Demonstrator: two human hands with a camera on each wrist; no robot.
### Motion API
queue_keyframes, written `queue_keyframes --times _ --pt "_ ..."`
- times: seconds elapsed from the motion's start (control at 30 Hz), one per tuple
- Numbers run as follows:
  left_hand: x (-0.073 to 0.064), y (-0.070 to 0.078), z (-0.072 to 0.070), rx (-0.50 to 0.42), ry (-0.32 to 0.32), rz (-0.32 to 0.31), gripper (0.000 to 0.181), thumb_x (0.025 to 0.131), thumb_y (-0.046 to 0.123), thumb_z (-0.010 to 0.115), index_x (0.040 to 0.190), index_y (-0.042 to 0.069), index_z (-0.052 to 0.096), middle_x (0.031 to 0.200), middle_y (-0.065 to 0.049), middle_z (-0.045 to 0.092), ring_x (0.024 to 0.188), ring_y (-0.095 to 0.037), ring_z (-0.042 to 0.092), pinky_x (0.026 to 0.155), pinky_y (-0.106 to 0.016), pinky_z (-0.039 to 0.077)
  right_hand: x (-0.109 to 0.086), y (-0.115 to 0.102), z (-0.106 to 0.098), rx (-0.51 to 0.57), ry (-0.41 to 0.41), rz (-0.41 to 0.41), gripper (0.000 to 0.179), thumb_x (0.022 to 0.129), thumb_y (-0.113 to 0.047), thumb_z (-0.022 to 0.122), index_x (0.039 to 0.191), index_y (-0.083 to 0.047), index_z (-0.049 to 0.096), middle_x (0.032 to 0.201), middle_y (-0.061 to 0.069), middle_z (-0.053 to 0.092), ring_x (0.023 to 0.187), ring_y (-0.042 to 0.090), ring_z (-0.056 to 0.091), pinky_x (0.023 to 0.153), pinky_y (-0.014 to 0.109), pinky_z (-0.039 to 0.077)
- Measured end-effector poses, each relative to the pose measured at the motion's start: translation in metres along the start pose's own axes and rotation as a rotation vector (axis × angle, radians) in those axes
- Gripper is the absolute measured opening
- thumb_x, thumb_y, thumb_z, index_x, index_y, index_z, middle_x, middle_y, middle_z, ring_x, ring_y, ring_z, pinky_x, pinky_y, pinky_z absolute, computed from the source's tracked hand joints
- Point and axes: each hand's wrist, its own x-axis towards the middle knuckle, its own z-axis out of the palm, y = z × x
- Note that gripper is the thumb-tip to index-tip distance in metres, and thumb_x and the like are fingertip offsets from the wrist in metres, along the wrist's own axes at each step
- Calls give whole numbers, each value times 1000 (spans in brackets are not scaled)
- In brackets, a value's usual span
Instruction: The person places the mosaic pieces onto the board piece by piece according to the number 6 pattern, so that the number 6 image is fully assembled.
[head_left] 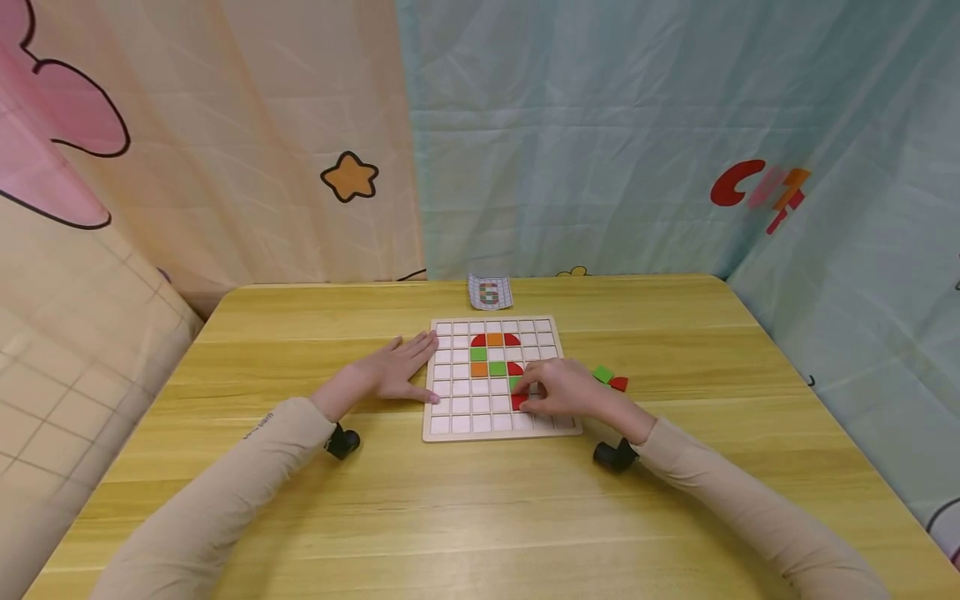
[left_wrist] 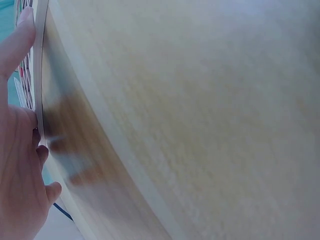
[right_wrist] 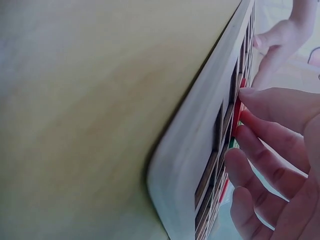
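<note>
A white grid board with a pale wooden rim lies on the table. Red, orange and green tiles in its cells form a curved figure. My left hand lies with fingers spread at the board's left side, fingertips and thumb touching the rim. Over the lower right part of the figure, my right hand pinches a red tile between thumb and index finger, at its cell. A green tile just above it is partly covered by the fingers. The red tile's full outline is hidden.
Behind the board a small pattern card shows a similar coloured figure. Loose green tiles and a red quarter-round tile lie right of the board, beyond my right hand. Curtains stand behind the wooden table.
</note>
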Motion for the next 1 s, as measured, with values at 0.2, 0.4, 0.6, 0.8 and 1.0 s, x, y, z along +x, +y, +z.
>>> queue_keyframes --times 0.2,0.4,0.6,0.8,1.0 --pt "0 0 0 -7 -1 -1 104 87 70 46 155 6 -1 163 -10 -8 151 -28 -4 121 -54 3 0 -1 -1 7 -8 3 18 83 -28 75 97 -18 77 81 -6 60 60 2 43 51 16 31" --pt "-1 0 0 -3 0 -3 104 87 71 45 155 6 -1 163 -10 -8 151 -28 -3 121 -54 3 -4 2 -2 53 5 13 17 83 -27 75 98 -20 76 86 -8 63 62 4 47 54 16 36" --pt "-1 1 0 -4 -4 -2 104 87 70 46 155 6 -1 163 -10 -8 151 -28 -4 121 -54 3 -14 13 -10 134 32 75 18 83 -23 75 100 -18 75 93 -7 67 62 5 51 56 20 43" --pt "0 1 0 0 -5 -1 104 87 70 46 155 6 -1 163 -10 -8 151 -28 -3 121 -53 3 -28 28 -18 126 84 116 19 82 -20 76 100 -16 75 92 -4 67 63 4 50 55 19 43" --pt "0 0 1 -2 2 2 105 87 71 46 155 5 0 163 -11 -8 151 -29 -3 121 -54 3 -42 40 -26 98 123 139 21 81 -20 76 101 -14 73 91 -3 68 65 4 52 54 19 42"
